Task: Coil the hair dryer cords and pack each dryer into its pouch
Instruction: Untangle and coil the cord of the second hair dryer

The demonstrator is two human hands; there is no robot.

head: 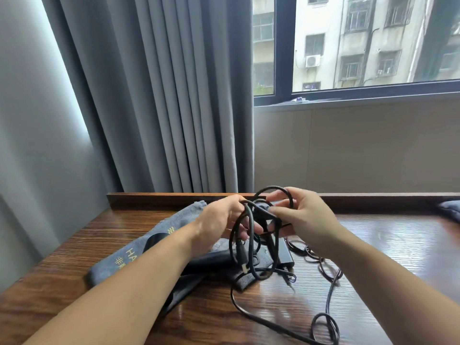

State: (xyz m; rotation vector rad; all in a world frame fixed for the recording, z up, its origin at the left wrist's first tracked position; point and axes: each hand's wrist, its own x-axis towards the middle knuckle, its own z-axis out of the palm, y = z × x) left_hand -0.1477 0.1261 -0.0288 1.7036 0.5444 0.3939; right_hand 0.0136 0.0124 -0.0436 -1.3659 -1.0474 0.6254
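Observation:
Above the wooden table (74,247), both hands hold loops of a black cord (251,235). My left hand (221,220) grips the hanging loops from the left, fingers curled through them. My right hand (301,215) pinches an upper loop between thumb and fingers. More of the cord trails over the table to the front right and curls into a small loop (324,327). A black hair dryer (283,252) lies under the hands, mostly hidden. A grey pouch (139,247) with gold lettering lies at the left, partly under my left forearm.
A second dark grey pouch (242,280) lies under the dryer. Another grey fabric item (450,207) sits at the table's far right edge. Grey curtains (149,95) hang behind the table, and a window (361,41) is at the back right.

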